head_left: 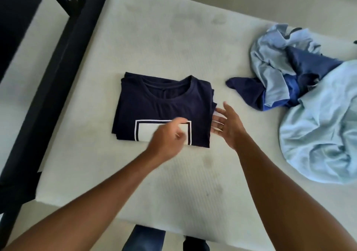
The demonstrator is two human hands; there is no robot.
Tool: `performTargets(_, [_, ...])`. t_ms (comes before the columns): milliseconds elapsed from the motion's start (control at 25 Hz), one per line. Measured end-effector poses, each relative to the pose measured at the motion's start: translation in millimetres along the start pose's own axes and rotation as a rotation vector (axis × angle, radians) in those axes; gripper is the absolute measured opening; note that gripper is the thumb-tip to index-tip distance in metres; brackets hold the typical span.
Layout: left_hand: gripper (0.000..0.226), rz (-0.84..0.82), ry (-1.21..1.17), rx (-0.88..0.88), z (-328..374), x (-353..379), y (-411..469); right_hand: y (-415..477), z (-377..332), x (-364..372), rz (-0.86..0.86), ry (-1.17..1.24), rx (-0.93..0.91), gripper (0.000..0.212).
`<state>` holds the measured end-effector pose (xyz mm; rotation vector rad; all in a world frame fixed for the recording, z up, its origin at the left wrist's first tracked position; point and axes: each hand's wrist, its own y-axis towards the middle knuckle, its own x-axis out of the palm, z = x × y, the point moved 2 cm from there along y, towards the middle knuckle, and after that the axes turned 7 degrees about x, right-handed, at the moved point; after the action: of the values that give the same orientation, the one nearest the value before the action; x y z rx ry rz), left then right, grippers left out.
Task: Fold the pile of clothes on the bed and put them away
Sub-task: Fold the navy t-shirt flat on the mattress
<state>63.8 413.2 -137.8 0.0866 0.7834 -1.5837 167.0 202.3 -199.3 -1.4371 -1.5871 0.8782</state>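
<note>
- One navy T-shirt (162,104) lies folded into a neat rectangle, collar showing, near the middle of the bed (154,28). It looks squared off, ready to be lifted away.
- The right grip (228,124), fingers straight and released, meets the shirt's right edge, seemingly to slide under it.
- The left grip (167,137) hovers blurred over the white print; I cannot tell whether it is clenched.
- The unfolded pile (270,73) lies well apart to the right.

A folded navy T-shirt (164,104) lies flat on the bed (154,38). The blurred left hand (170,135) is over the white print (146,133) at its near edge; the right hand (228,125) sets straight fingers (218,123) against its right edge. Right of the shirt, apart from it, sits a crumpled pile of blue clothes (286,67).
</note>
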Motion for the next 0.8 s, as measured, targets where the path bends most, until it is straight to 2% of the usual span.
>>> performTargets(120, [0.036,0.342,0.212,0.013,-66,-47,10,-2,-2,10,0.051,-0.164,-0.068,0.046])
performTargets(200, [0.045,0.436,0.339,-0.161,-99,-75,15,3,-2,22,0.08,-0.209,-0.084,0.057])
performTargets(280, [0.058,0.424,0.305,-0.367,-119,-86,16,9,-1,27,0.165,-0.31,-0.142,0.06])
performTargets(320, [0.059,0.413,0.254,-0.4,-126,-87,16,12,1,26,0.192,-0.313,-0.172,0.058])
performTargets(400, [0.052,0.384,0.157,-0.376,-134,-85,16,9,4,25,0.276,-0.269,-0.207,0.053])
performTargets(480, [0.052,0.39,0.179,-0.329,-133,-89,25,5,0,23,0.43,-0.288,-0.261,0.049])
performTargets(600, [0.064,0.446,0.176,-0.253,-121,-114,63,14,-33,30,0.594,-0.422,-0.512,0.04])
performTargets(640, [0.066,0.436,0.178,-0.225,-115,-124,82,23,-48,35,0.591,-0.512,-0.582,0.04])
performTargets(720, [0.066,0.357,0.251,-0.169,-110,-140,118,43,-69,49,0.518,-0.733,-0.585,0.047])
performTargets(800, [0.048,0.251,0.361,-0.112,-107,-149,142,59,-79,56,0.491,-0.965,-0.517,0.043])
